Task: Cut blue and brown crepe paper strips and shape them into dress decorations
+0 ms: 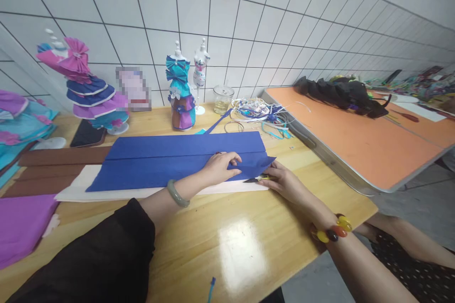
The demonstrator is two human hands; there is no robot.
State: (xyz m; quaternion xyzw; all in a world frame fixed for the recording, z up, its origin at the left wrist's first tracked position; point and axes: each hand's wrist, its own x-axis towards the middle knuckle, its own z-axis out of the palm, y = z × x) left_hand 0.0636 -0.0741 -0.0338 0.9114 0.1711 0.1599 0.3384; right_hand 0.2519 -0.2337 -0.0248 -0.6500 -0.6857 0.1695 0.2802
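A creased dark blue sheet of cloth or crepe-like paper [142, 170] lies across the wooden table over a white sheet [76, 188]. My left hand [223, 166] rests on its right part, thumb and index finger apart, the other fingers partly hidden. At the sheet's right corner, my right hand [284, 181] is closed around small scissors [253, 180] with dark blades and a yellowish handle, their tips pointing left. The blue corner lifts beside my right fingers; whether they also pinch it, I cannot tell.
Dressed miniature mannequins [183, 90], a glass [223, 99] and a tangle of ribbons [258, 110] stand along the tiled wall. A phone [88, 133], brown sheets [64, 155] and purple cloth [26, 227] lie left. An orange table [341, 147] adjoins right; another person's arm [401, 234] shows there.
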